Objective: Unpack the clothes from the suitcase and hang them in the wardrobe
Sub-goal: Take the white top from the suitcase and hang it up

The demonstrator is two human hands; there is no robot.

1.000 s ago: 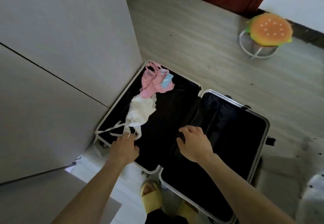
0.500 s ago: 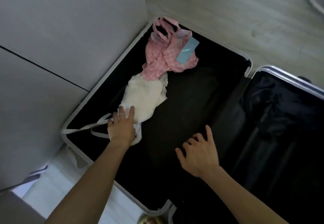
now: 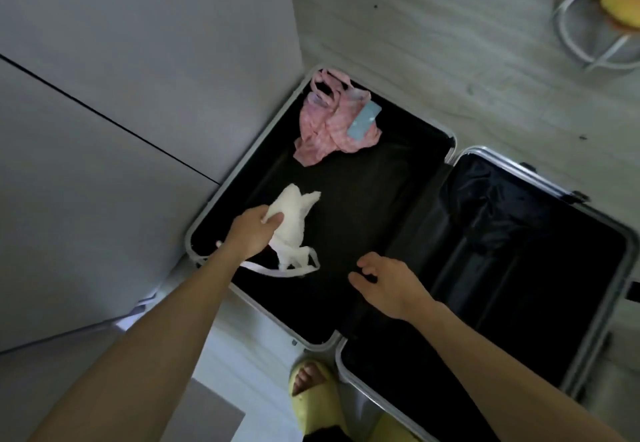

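Left hand (image 3: 254, 230) now grips the white garment (image 3: 294, 223), bunched and pulled away from the pink one.

Half a second ago the white piece lay spread flat on the black lining with its far end touching the pink garment (image 3: 325, 130) and the left hand pressing on its near end. Now the fingers are curled round it, the cloth is gathered into a wad with its straps trailing near, and bare lining shows between the two garments. The right hand (image 3: 388, 280) hangs slack-fingered and holding nothing above the near middle of the suitcase (image 3: 453, 140), much as before. The first piece looks to be on its way out of the left half. The pink one stays at the far left corner, and the hanging has not begun. The grey cabinet front (image 3: 138, 60) to the left, probably the wardrobe, looks closed.
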